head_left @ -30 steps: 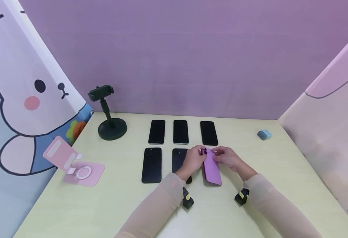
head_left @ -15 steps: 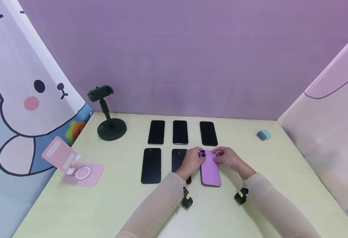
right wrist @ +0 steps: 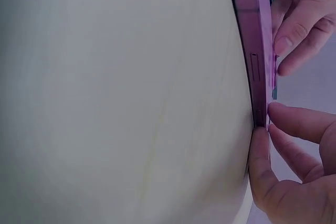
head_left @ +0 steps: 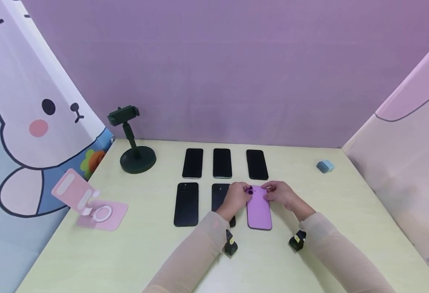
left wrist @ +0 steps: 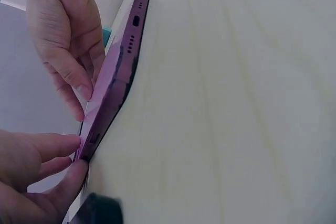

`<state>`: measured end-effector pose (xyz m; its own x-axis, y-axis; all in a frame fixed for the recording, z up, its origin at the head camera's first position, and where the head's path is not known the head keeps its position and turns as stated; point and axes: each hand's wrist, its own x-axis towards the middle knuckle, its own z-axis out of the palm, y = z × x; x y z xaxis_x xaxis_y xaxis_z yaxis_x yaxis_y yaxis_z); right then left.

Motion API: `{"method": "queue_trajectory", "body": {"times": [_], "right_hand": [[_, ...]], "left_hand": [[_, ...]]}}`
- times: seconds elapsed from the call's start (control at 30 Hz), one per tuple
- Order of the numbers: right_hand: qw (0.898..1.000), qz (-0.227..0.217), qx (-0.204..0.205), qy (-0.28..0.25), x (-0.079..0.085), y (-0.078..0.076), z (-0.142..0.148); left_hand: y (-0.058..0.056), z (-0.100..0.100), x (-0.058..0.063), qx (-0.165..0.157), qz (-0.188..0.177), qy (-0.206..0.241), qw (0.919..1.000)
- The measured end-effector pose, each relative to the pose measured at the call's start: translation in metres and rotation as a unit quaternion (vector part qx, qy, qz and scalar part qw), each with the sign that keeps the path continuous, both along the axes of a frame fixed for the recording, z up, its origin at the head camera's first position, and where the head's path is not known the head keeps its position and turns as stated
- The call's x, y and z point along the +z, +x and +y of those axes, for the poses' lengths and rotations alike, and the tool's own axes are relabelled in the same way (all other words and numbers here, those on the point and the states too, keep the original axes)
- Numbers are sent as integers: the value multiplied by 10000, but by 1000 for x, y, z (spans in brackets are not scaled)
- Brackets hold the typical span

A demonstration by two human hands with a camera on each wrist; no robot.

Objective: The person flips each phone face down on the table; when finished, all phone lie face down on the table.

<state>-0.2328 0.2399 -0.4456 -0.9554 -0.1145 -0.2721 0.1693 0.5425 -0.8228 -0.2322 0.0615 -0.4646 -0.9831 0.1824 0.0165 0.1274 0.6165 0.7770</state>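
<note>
A purple phone [head_left: 259,213] lies back up on the table, its camera lenses at the far left corner. My left hand [head_left: 236,199] pinches that corner, and its forearm crosses over part of a black phone [head_left: 219,195]. At the far right corner, my right hand [head_left: 282,194] holds the purple phone between thumb and fingers. Seen edge-on in the left wrist view, the purple phone [left wrist: 113,74] shows its port and speaker holes, with my left hand [left wrist: 31,177] at the other end. In the right wrist view my right hand [right wrist: 299,166] has its thumb against the phone's side.
Three dark phones, including the rightmost phone [head_left: 257,165], lie screen up in the back row. Another black phone [head_left: 186,204] lies back up at left. A dark green phone stand [head_left: 138,159], a pink folding stand [head_left: 102,215] and a small blue block [head_left: 325,166] stand farther out.
The purple phone was tilted, its left side raised, a second ago; it has come down flat on the table. Both hands have stayed at its far corners and barely moved.
</note>
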Motion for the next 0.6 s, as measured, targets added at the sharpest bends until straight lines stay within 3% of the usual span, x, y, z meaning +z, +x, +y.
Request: {"method": "queue_trajectory", "body": {"times": [0.2,0.4,0.6], "right_hand": [[9999,17,145,49,4,-6,4],[9993,372,-70,-67,12,-28,10],[9967,590,-366,432,7,-48,11]], "left_hand": [[-8,-4,4,-241,-36,53,9997],[-33,-3,6,-228,173,47,9996],[-54,5,0,-293,220,69,9993]]}}
